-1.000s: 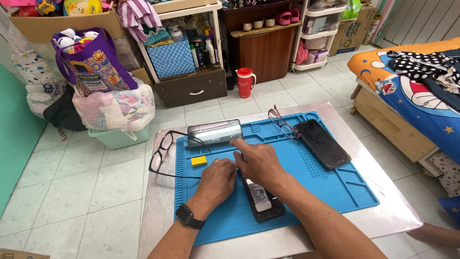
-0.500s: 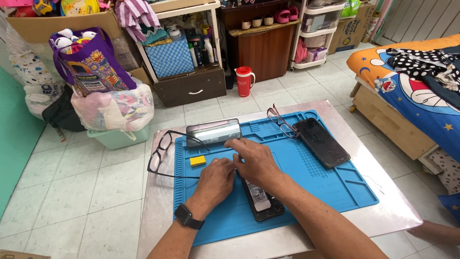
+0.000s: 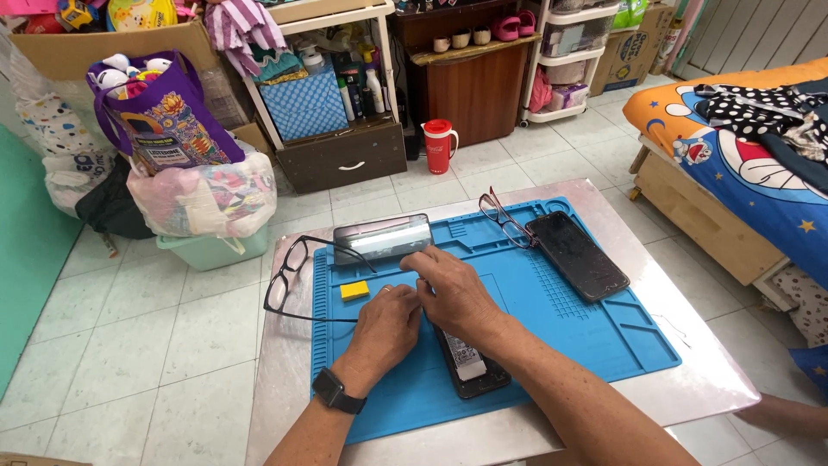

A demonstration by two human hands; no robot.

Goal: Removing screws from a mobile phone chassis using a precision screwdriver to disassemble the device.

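Little has been shifted since earlier: both hands are kept on the opened phone (image 3: 470,367) (lying on the blue mat (image 3: 604,341)), left hand (image 3: 385,332) curled, right hand (image 3: 454,292) pinching its top edge.

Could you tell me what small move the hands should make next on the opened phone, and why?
Probably lift both hands slightly off the phone's top end. The left hand and right hand meet over the upper end of the opened phone on the blue mat, hiding what the fingertips grip, so that end cannot be checked.
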